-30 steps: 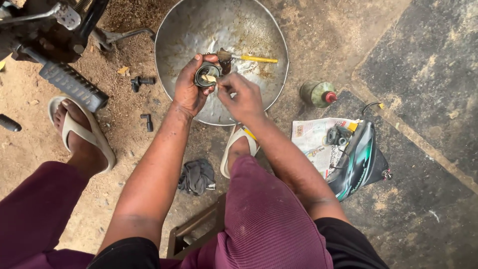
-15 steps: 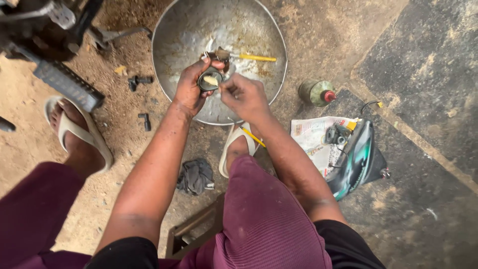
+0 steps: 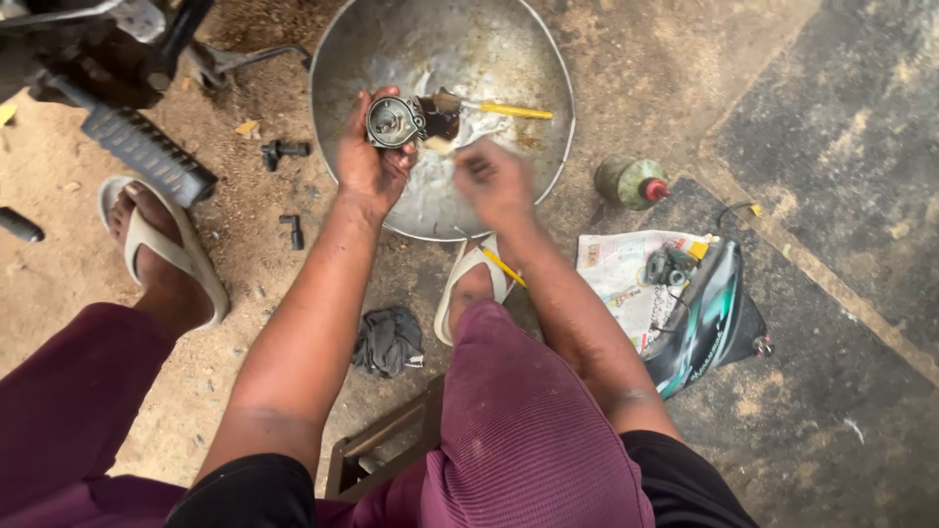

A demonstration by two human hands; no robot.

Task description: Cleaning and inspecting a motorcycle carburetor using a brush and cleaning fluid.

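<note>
head view: only view, looking down past both knees to the ground
left hand (image 3: 370, 161): clamped on a small metal part (image 3: 393, 121), round opening facing up, held over the pan
right hand (image 3: 497, 181): blurred, just right of the part and apart from it; can't tell whether fingers are closed or hold anything
pan (image 3: 533, 59): large, round, metal, on the ground; wet, dirty bottom
brush (image 3: 489, 107): yellow handle, lying in the pan, head right behind the part
bottle (image 3: 631, 182): green, red cap, on its side right of the pan
paper (image 3: 616, 269): spread on the ground by the right forearm, small parts on it
cover (image 3: 706, 318): dark-green plastic panel, overlapping the paper's right edge
rag (image 3: 387, 340): dark, on the ground between the feet
bolts (image 3: 284, 151): dark bits in the dirt left of the pan
footpeg (image 3: 147, 154): black, ribbed, top left, over the left sandal
in the way: right foot in a sandal touches the pan's near rim
</note>
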